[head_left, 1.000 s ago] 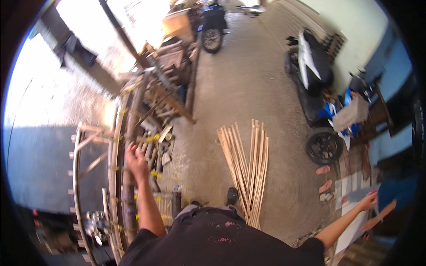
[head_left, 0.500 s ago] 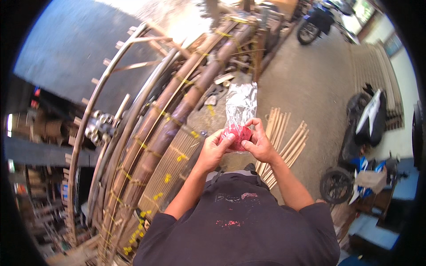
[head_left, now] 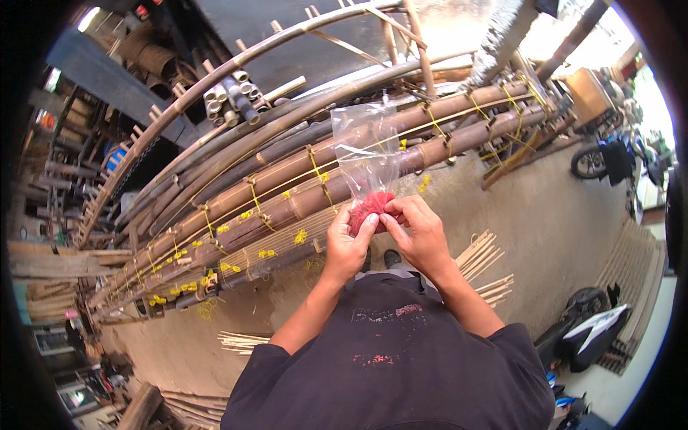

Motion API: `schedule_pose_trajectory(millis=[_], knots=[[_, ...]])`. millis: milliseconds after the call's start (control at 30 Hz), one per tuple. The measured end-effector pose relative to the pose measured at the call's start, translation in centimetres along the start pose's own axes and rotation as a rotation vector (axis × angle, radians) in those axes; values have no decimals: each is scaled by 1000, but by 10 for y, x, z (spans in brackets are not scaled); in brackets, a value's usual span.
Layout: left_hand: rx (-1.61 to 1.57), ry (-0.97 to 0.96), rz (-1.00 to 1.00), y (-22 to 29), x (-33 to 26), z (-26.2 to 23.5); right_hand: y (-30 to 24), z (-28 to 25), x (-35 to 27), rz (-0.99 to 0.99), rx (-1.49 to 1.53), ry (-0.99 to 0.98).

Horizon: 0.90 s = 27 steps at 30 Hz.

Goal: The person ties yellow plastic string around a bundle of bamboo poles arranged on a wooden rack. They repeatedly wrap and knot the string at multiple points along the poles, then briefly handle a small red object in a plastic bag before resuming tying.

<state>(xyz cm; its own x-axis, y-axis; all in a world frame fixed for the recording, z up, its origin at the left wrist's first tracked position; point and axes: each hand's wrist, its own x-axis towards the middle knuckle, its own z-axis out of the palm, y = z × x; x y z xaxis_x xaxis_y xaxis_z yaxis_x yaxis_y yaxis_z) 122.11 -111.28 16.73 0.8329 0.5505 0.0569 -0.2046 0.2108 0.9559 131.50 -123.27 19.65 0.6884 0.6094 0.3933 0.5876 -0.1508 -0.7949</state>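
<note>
In front of my chest I hold a clear plastic bag (head_left: 367, 150), its long upper part standing up away from me. A red, stringy-looking bundle (head_left: 373, 203) fills its lower end; its exact kind is hard to make out. My left hand (head_left: 348, 247) is closed on the bundle's left side, thumb pressed against the front. On the other side, my right hand (head_left: 421, 233) pinches the bag and bundle between thumb and fingers. Both thumbs meet close together over the red mass.
Beyond my hands lie long bamboo poles (head_left: 287, 209) lashed with yellow ties. Thin sticks (head_left: 481, 259) rest on the floor to the right, and more sticks (head_left: 242, 342) at the left. A motorbike (head_left: 618, 163) and a black-and-white scooter (head_left: 589, 337) stand on the right. Metal pipes (head_left: 231, 102) are stacked far left.
My view and body have turned left, so the bamboo poles now lie across the front. Both hands keep the bag; my right fingers have curled in closer to the bundle.
</note>
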Motion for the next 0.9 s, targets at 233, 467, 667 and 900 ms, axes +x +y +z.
schedule_pose_trajectory(millis=[233,467,667,900], knots=[[206,265,110,8,-16,4,-12,3,20,-69,-61,-164],[297,314,166,-6,-14,7,-7,4,22,-5,-38,-176],[215,310,160,-15,-13,24,5,-3,19,86,-47,-128],[8,270,120,-23,-11,35,12,-9,17,163,-31,-98]])
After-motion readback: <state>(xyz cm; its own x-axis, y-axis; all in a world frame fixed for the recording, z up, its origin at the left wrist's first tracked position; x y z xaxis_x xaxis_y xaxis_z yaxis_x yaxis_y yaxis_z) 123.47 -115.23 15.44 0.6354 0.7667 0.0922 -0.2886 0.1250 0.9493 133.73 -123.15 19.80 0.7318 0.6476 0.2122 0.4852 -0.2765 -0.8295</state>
